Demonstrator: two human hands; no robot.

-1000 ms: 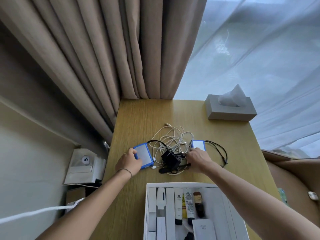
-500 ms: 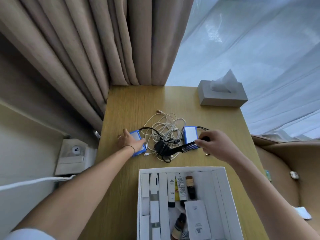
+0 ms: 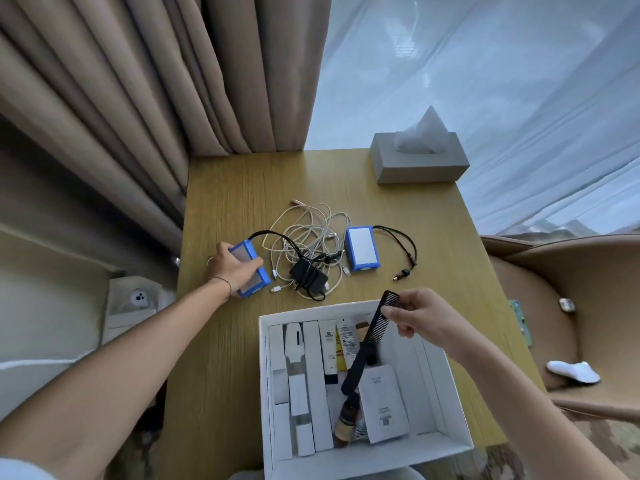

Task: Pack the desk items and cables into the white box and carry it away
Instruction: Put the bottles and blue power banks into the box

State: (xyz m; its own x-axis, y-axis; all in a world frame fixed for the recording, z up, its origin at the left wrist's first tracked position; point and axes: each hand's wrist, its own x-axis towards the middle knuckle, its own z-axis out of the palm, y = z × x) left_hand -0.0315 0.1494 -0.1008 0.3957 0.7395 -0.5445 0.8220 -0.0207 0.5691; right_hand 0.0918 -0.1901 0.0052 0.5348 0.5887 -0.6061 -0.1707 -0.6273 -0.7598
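My right hand point(image 3: 417, 315) pinches a black comb point(image 3: 367, 344) by its toothed end, and the comb hangs slanted over the open white box point(image 3: 457, 389) at the desk's near edge. Inside the box lie several tubes, white cartons and a small dark bottle. My left hand point(image 3: 230, 270) grips a blue-edged battery pack point(image 3: 254, 271) on the left of the desk. A second blue battery pack point(image 3: 362, 247) lies to the right of a tangle of white cables point(image 3: 308, 233) and a black charger point(image 3: 308, 277).
A grey tissue box point(image 3: 419, 161) stands at the desk's far right corner. Beige curtains point(image 3: 138, 98) hang at the back left and sheer ones at the right. A brown chair point(image 3: 571, 306) stands right of the wooden desk point(image 3: 225, 341).
My right hand has lifted the black comb off the cable pile and brought it back over the white box. My left hand has closed round the left blue pack.
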